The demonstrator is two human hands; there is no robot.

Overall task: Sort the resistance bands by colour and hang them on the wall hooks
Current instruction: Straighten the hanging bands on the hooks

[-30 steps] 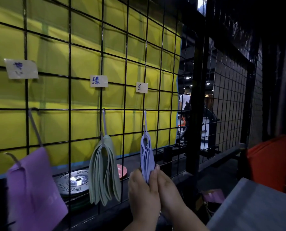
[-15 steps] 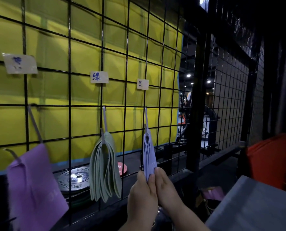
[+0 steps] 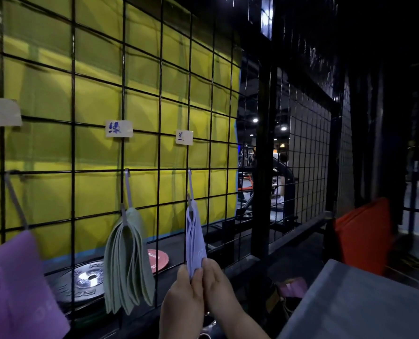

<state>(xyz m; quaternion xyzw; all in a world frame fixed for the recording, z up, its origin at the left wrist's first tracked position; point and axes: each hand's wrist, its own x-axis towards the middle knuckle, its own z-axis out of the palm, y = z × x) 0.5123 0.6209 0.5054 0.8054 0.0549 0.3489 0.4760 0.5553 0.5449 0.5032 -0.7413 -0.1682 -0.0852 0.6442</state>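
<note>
A bunch of blue resistance bands (image 3: 194,237) hangs from the right-hand hook (image 3: 190,184) on the black wire grid (image 3: 159,99). My left hand (image 3: 182,299) and my right hand (image 3: 219,287) both pinch the lower end of the blue bands between fingers and thumbs. A bunch of green bands (image 3: 127,263) hangs from the middle hook (image 3: 128,187). Purple bands (image 3: 15,285) hang from the left hook (image 3: 15,196), partly cut off by the frame. Paper labels (image 3: 118,128) sit above each hook.
Behind the grid lie a black weight plate (image 3: 86,280) and a red plate (image 3: 158,260) on a low ledge. A grey table corner (image 3: 360,302) is at lower right, an orange mat (image 3: 362,236) beyond it, and a purple item (image 3: 293,287) on the floor.
My view has drifted slightly; the hands have slid a little lower on the blue bands and still pinch their bottom end. The other bands hang as before.
</note>
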